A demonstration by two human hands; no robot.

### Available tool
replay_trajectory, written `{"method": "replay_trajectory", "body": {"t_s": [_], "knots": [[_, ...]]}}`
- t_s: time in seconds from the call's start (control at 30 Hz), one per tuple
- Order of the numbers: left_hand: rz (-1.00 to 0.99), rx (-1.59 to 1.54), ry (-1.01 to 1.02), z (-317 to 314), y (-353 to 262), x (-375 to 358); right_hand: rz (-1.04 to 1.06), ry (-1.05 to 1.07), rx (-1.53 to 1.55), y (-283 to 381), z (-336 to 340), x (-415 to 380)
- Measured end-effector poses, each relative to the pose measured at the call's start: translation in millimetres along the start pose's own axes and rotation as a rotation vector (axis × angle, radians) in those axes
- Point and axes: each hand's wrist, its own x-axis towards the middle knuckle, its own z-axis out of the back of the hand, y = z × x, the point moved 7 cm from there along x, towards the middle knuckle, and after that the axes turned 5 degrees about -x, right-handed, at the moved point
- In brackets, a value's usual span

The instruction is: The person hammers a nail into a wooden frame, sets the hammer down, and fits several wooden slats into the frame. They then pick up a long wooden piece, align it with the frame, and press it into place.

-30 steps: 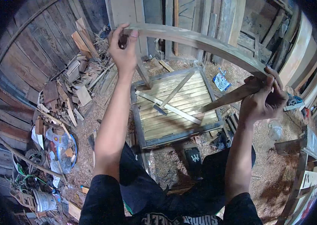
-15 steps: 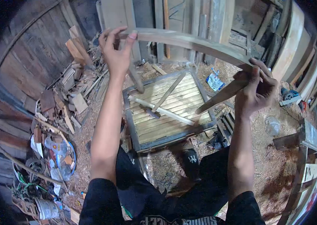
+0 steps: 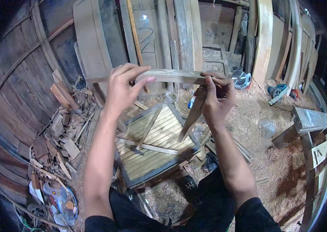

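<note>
Up at chest height I've got two hands on one pale curved wooden slat (image 3: 171, 75), held roughly level. My left hand (image 3: 121, 92) pinches it w/ thumb under and fingers (image 3: 130, 70) over, clamped on the slat. My right hand (image 3: 217, 97) is closed round the slat's other end plus one tapered wooden leg piece (image 3: 191, 116) hanging down from it. Below, on the sawdust floor, one square slatted wooden frame (image 3: 155, 145) w/ two loose battens across it. One clear plastic bottle (image 3: 266, 127) sits well apart, right.
</note>
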Motion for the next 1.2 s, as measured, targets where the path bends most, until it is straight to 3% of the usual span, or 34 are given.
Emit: {"method": "replay_trajectory", "body": {"t_s": [0.07,0.13,0.3,0.37,0.7,0.9,1.2], "knots": [[-0.014,-0.006,0.014,3,-1,1,-0.015,0.048,-0.032,-2,6,4],[0.111,-0.092,0.074,4,0,4,-0.053,0.124,-0.081,-2,4,8],[0.043,-0.072,0.102,-2,-15,10,-0.088,0.122,-0.014,-1,0,6],[-0.085,-0.037,0.128,-10,-25,11,-0.044,0.091,-0.022,-4,-1,6],[-0.083,-0.133,0.13,7,-17,10,0.071,0.061,-0.044,0,-15,7],[-0.023,-0.127,0.152,9,-10,6,0.014,0.047,0.036,-8,-16,8],[-0.046,-0.158,0.169,15,-12,5,-0.262,0.03,-0.009,-32,-3,9]]}}
